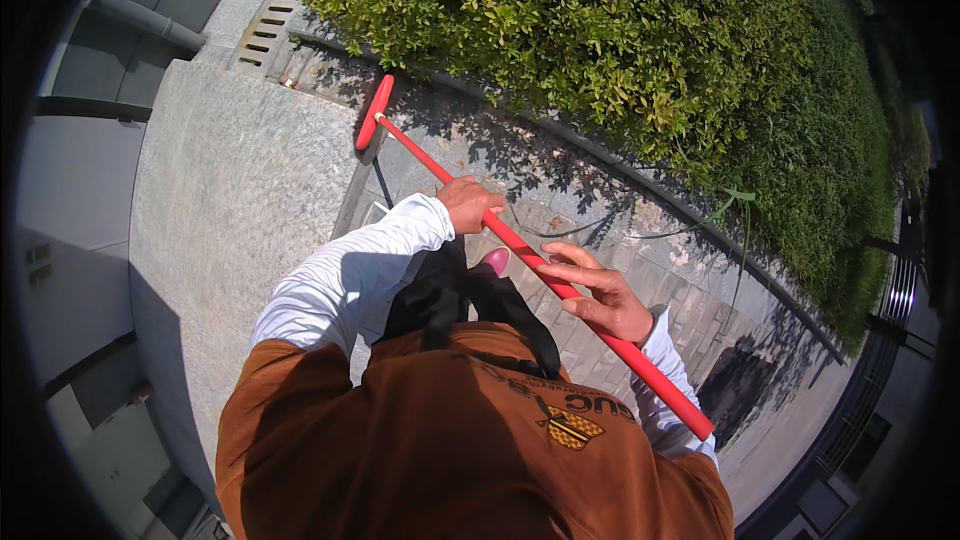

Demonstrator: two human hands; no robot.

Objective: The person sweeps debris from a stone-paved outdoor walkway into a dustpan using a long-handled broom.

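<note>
A long-handled red push broom (520,250) slants across the view, its narrow head (376,112) out at the far left near the kerb. Bristles under the head cannot be made out. My left hand (468,204) is closed round the middle of the handle. Lower down, my right hand (605,292) has its fingers stretched and apart, with the handle running between fingers and thumb. The handle's free end (703,429) sticks out past my right forearm.
Leafy shrubs (600,30) fill the far side behind a dark kerb (600,162). At the far left lies a slotted drain grate (265,35). Pale concrete (230,160) spreads to my left; paving bricks (640,285) run to the right. Long grass blades (735,202) overhang the kerb.
</note>
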